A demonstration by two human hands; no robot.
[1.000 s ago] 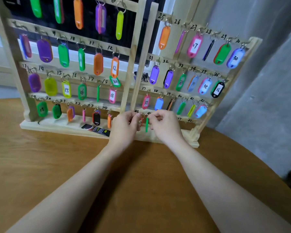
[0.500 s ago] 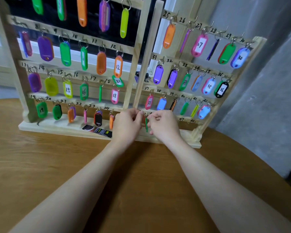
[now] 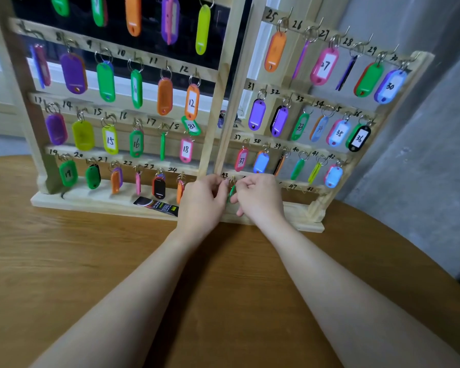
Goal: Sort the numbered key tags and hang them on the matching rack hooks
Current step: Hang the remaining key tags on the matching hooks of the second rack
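A green key tag hangs edge-on between the two hands at the bottom rail of the right wooden rack, just under the hook marked 43; its long axis runs up and down, ring end up. The left hand and right hand both have fingers curled at the tag's ring, seemingly pinching it. Coloured tags fill the numbered rows above. The racks stand on a round wooden table; a grey wall lies to the right.
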